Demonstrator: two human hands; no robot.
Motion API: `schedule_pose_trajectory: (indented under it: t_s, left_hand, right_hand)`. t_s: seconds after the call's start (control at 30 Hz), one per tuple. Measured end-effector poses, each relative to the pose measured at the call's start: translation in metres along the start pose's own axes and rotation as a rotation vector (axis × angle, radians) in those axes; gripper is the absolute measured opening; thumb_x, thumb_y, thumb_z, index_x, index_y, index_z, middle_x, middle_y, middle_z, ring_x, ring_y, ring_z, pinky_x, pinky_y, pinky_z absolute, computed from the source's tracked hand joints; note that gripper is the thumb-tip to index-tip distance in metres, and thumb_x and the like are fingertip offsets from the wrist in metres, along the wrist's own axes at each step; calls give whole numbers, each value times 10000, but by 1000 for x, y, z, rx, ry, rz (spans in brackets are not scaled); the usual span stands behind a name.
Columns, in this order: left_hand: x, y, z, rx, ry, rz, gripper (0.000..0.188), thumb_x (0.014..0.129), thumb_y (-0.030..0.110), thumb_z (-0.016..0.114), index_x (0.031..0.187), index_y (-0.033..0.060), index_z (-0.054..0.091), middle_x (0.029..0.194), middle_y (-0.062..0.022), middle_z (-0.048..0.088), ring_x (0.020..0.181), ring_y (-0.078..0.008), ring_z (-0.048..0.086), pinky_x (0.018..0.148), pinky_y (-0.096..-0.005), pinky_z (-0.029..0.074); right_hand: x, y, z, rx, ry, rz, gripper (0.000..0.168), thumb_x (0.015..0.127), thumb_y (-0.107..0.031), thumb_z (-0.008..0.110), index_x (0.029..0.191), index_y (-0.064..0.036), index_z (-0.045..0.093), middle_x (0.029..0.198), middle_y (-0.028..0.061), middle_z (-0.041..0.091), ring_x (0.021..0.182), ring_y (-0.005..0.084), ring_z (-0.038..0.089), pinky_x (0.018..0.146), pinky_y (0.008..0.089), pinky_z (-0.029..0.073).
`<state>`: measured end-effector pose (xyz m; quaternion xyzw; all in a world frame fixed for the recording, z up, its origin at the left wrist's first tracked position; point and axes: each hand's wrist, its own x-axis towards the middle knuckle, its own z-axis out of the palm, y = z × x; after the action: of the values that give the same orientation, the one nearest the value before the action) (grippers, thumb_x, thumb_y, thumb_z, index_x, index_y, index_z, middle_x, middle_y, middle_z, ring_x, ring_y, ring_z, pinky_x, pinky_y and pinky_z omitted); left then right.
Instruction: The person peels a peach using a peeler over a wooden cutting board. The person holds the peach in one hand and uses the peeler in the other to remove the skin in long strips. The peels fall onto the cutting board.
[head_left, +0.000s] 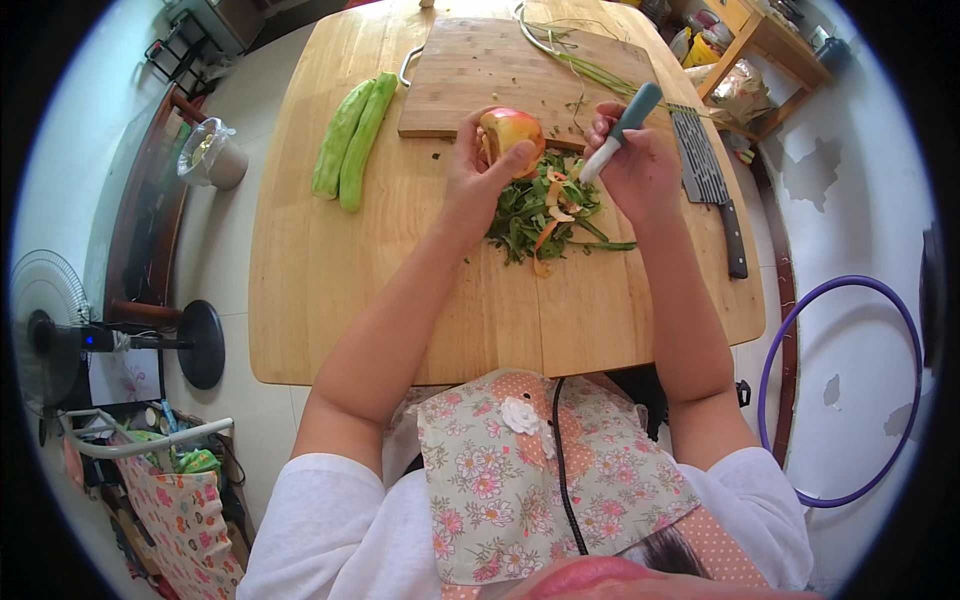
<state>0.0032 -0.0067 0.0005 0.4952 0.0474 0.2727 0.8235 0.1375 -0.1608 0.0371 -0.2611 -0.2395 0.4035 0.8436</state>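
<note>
My left hand (478, 169) holds a red and yellow fruit (514, 133), partly peeled, above the wooden table (360, 292). In my right hand (637, 161) is a small tool with a teal handle (639, 107) and a whitish lower part pointing down to the left; it looks like a peeler or small knife, but its working end is not clear. Beneath and between both hands lies a heap of green leaves (517, 214), with strips of fruit peel (555, 214) on top. Part of the fruit is hidden by my left fingers.
Beyond my hands lies a wooden cutting board (465, 75) with long green stalks (592, 71) on it. Two green gourds (360, 142) are at the left. A cleaver (697, 157) with a black handle lies at the right. A lined bin (225, 161) stands on the floor left of the table.
</note>
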Motion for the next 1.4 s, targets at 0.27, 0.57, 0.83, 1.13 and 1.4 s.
schedule_pose_trajectory:
  t_s: [0.27,0.57,0.83,1.13,1.4]
  left_hand:
    - [0,-9,-1,262,-102,128,690,752,203,864,1274,44,442,1148,-74,570,1029,-146,604,876,-279,524]
    - [-1,-13,0,324,-51,142,698,728,235,883,1256,51,465,1119,-65,572,1024,-142,598,867,-281,519]
    - [-1,-11,-1,392,-24,135,697,722,266,884,1251,38,491,1124,-72,587,1021,-142,595,871,-280,510]
    - [-1,-12,-2,482,-30,147,649,735,221,865,1251,42,515,1097,-63,604,1010,-135,597,862,-277,510]
    - [-1,-14,-3,520,-52,152,606,793,131,813,1296,27,492,1126,-56,606,1025,-121,600,864,-259,516]
  right_hand:
    - [0,7,-6,-215,27,-165,220,920,-9,613,1135,0,566,1124,110,592,1018,180,577,911,303,489]
    - [-2,18,1,-681,9,-237,200,932,-90,656,1105,-17,586,1082,69,650,1001,133,599,878,273,488]
    - [-1,22,2,-648,50,-171,227,954,-183,647,1097,-14,597,1034,61,668,956,119,607,844,277,488]
    - [-3,22,-1,-717,138,-155,258,951,-214,659,1093,-8,599,987,45,661,917,113,616,841,269,489]
    - [-1,24,-3,-743,131,-158,264,952,-216,657,1098,-4,595,965,48,666,889,117,643,798,253,508]
